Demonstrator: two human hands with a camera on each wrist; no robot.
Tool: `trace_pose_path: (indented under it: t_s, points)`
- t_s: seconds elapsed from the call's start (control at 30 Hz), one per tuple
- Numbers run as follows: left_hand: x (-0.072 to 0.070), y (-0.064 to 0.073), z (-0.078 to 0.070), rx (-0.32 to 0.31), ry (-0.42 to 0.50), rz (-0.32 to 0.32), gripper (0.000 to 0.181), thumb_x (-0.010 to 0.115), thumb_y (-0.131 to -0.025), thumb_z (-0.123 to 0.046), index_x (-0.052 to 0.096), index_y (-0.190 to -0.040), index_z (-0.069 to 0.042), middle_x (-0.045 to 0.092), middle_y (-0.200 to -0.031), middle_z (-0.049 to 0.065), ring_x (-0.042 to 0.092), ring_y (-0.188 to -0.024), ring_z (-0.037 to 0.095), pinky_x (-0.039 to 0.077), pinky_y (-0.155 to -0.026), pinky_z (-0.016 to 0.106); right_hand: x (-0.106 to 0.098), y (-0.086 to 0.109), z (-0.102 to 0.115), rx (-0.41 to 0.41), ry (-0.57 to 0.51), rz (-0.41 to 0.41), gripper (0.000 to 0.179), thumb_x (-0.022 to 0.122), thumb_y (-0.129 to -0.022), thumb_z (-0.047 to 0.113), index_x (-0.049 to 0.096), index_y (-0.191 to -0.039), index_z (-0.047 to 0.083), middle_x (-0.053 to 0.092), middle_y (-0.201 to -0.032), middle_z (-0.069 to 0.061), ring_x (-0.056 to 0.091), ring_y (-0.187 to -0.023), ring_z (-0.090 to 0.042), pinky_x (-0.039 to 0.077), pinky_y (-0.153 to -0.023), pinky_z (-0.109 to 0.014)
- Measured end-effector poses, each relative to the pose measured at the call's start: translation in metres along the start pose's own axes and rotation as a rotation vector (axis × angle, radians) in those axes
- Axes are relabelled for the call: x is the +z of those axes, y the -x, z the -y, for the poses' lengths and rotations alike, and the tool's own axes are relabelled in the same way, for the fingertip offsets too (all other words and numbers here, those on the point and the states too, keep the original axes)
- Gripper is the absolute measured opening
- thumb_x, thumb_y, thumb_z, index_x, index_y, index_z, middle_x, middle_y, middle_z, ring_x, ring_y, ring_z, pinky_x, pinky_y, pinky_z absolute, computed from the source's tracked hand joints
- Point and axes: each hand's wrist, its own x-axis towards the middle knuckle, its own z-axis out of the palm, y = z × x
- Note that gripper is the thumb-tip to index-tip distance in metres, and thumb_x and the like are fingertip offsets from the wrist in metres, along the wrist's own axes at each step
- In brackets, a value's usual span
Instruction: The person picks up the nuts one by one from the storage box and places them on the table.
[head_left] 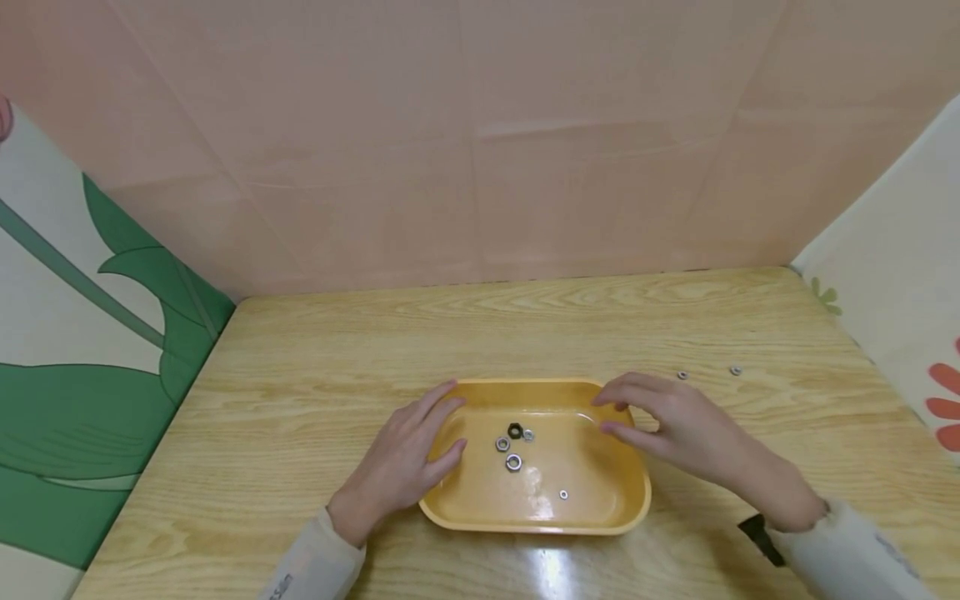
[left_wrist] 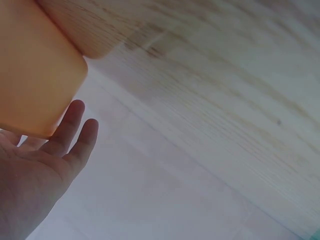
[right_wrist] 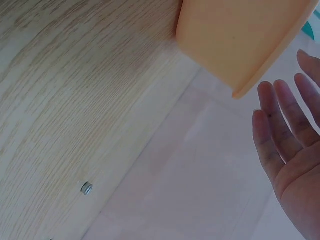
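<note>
We see the yellow tray [head_left: 487,496] lying lengthwise left to right in the frame's lower middle, between our left hand [head_left: 405,454], seemingly nearer at its left rim, and our right hand [head_left: 678,425] by its upper-right corner, both with fingers loosely spread.

Worktop [head_left: 337,342]: light yellowish wood grain, streaks running mostly side to side, a bright glare patch at the near side.
Tray [head_left: 611,492]: yellow-orange, rounded corners, longer side to side, sitting on the near half just beyond the glare.
Left nut [head_left: 682,375]: small, silvery, to the right of the tray's far right corner.
Right nut [head_left: 736,370]: small, silvery, near the left nut but apart from it.
</note>
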Motion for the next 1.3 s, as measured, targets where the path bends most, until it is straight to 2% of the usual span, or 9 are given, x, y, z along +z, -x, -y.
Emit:
trace_pose_path:
  t_s: [0.27, 0.5, 0.6, 0.8, 1.13, 1.3]
  points:
    - [0.000, 0.000, 0.000, 0.015, -0.001, -0.014, 0.049, 0.062, -0.096, -0.032, 0.053, -0.141, -0.013, 0.044, -0.153, 0.011, 0.055, -0.129, 0.032, 0.048, -0.101, 0.054, 0.003, 0.000, 0.005, 0.002, -0.029, 0.026, 0.022, 0.081, -0.083, 0.015, 0.073, -0.103, 0.015, 0.071, -0.101, 0.007, 0.064, -0.081, -0.008, 0.047, -0.066, -0.008]
    - [0.001, 0.001, 0.001, 0.024, -0.004, -0.026, 0.049, 0.063, -0.096, -0.031, 0.054, -0.140, -0.011, 0.046, -0.152, 0.011, 0.056, -0.127, 0.032, 0.049, -0.099, 0.053, 0.006, -0.002, 0.013, 0.065, -0.010, 0.105, 0.022, 0.082, -0.082, 0.015, 0.075, -0.103, 0.016, 0.073, -0.103, 0.005, 0.063, -0.080, -0.003, 0.053, -0.061, -0.020]
    - [0.002, 0.001, 0.001, 0.025, -0.005, -0.028, 0.049, 0.063, -0.096, -0.031, 0.054, -0.140, -0.011, 0.046, -0.152, 0.011, 0.057, -0.127, 0.032, 0.050, -0.098, 0.053, 0.008, -0.002, 0.016, 0.086, 0.002, 0.144, 0.021, 0.081, -0.083, 0.017, 0.075, -0.103, 0.016, 0.073, -0.104, 0.005, 0.066, -0.083, -0.006, 0.056, -0.065, -0.024]
    - [0.001, 0.000, 0.001, 0.025, -0.004, -0.027, 0.050, 0.063, -0.095, -0.031, 0.054, -0.140, -0.011, 0.046, -0.152, 0.011, 0.056, -0.127, 0.031, 0.050, -0.098, 0.053, 0.012, -0.003, 0.020, 0.073, -0.006, 0.192, 0.019, 0.079, -0.086, 0.016, 0.076, -0.104, 0.015, 0.074, -0.104, 0.004, 0.070, -0.091, -0.015, 0.060, -0.075, -0.034]
    - [0.000, 0.000, 0.000, 0.019, -0.001, -0.015, 0.050, 0.063, -0.096, -0.032, 0.053, -0.141, -0.012, 0.045, -0.152, 0.011, 0.055, -0.129, 0.031, 0.049, -0.099, 0.053, 0.018, -0.004, 0.023, 0.073, -0.035, 0.240, 0.019, 0.077, -0.087, 0.016, 0.075, -0.106, 0.013, 0.074, -0.104, 0.003, 0.070, -0.091, -0.014, 0.060, -0.075, -0.032]
    - [0.000, -0.001, 0.000, 0.013, 0.002, -0.004, 0.050, 0.062, -0.097, -0.033, 0.052, -0.141, -0.012, 0.044, -0.153, 0.011, 0.054, -0.130, 0.031, 0.048, -0.100, 0.053, 0.023, -0.004, 0.023, 0.043, -0.068, 0.244, 0.019, 0.078, -0.086, 0.013, 0.075, -0.105, 0.013, 0.074, -0.101, 0.003, 0.070, -0.088, -0.013, 0.059, -0.073, -0.029]
